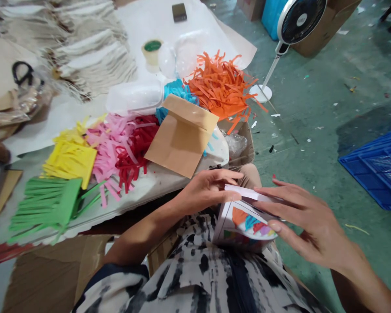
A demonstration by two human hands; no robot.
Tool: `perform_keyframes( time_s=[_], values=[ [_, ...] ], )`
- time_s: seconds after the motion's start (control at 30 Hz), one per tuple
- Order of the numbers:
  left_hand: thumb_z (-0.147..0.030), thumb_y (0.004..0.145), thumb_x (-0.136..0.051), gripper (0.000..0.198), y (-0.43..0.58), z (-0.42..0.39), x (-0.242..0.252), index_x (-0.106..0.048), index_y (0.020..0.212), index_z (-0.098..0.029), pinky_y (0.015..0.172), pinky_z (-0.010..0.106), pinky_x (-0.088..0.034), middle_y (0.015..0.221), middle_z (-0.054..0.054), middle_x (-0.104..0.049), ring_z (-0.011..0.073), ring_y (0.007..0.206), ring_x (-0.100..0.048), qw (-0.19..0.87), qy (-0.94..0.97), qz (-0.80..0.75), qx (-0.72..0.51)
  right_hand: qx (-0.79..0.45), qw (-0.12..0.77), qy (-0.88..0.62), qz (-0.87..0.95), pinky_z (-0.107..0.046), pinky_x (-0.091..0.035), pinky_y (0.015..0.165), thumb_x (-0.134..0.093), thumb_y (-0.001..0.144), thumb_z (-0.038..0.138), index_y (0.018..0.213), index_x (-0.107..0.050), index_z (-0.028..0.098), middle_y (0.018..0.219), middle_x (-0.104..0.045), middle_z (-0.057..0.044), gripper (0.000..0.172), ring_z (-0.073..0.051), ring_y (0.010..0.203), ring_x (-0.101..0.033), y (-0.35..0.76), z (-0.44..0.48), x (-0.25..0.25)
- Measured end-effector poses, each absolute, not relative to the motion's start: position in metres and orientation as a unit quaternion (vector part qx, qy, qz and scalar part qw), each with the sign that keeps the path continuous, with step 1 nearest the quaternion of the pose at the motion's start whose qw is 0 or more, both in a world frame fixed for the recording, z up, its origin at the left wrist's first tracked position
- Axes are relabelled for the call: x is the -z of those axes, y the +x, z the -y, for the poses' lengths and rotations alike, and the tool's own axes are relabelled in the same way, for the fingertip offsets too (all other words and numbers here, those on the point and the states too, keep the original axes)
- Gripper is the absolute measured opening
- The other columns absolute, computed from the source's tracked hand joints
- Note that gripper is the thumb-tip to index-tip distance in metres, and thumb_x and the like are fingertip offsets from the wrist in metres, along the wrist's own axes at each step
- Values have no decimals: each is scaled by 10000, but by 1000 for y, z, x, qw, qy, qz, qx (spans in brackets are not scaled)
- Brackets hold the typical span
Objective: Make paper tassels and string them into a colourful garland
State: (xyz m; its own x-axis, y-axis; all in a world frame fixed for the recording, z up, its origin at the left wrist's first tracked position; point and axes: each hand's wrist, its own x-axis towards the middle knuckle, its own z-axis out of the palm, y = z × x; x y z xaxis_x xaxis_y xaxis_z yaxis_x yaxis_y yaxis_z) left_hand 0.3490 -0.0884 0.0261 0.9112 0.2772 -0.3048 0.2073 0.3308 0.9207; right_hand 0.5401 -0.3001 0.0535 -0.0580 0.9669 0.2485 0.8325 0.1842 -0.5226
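Observation:
A small white box [228, 219] rests on my lap, its front showing colourful pieces through what looks like a clear window. My left hand [207, 189] pinches the box's upper left edge between thumb and fingers, by a raised white flap [236, 191]. On the other side, my right hand [308, 221] has its fingers stretched along the top edge, with the thumb against the front. A brown paper envelope [182, 137] lies at the table's edge, beyond my left hand. Bunches of red strips [138, 148] and orange strips [218, 89] lie around the envelope.
More cut strips, pink [102, 143], yellow [70, 156] and green [45, 206], lie along the table's left edge. Behind them are a clear plastic container [135, 96], a tape roll [152, 50] and stacked cloth bags [94, 61]. A fan [301, 21] and blue crate [374, 167] stand right.

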Motion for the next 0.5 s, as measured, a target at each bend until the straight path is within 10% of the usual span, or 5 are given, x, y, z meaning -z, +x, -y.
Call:
perform_keyframes(
  time_s=[0.17, 0.3, 0.5],
  values=[
    [-324, 772, -924, 520, 349, 123, -8, -778, 1249, -178, 902, 287, -594, 1185, 109, -798, 212, 1011, -757, 820, 518, -231, -76, -227, 304, -678, 630, -531, -474, 1185, -615, 1030, 304, 1157, -664, 280, 1163, -789, -18, 139, -232, 1012, -765, 551, 291, -68],
    [-370, 853, -854, 536, 351, 136, -5, -747, 1337, -167, 968, 313, -583, 1273, 120, -783, 261, 1130, -744, 809, 537, -221, -92, -320, 269, -663, 621, -386, -605, 922, -661, 1013, 409, 1299, -660, 297, 1247, -759, -47, 307, -252, 1063, -743, 560, 268, -78],
    [-370, 953, -743, 586, 345, 133, -7, -650, 1474, -118, 1061, 349, -562, 1344, 144, -755, 317, 1251, -711, 775, 594, -198, -89, -408, 250, -592, 648, -370, -586, 1000, -605, 1053, 391, 1534, -571, 381, 1438, -665, -61, 483, -252, 1246, -679, 570, 252, -82]
  ],
)
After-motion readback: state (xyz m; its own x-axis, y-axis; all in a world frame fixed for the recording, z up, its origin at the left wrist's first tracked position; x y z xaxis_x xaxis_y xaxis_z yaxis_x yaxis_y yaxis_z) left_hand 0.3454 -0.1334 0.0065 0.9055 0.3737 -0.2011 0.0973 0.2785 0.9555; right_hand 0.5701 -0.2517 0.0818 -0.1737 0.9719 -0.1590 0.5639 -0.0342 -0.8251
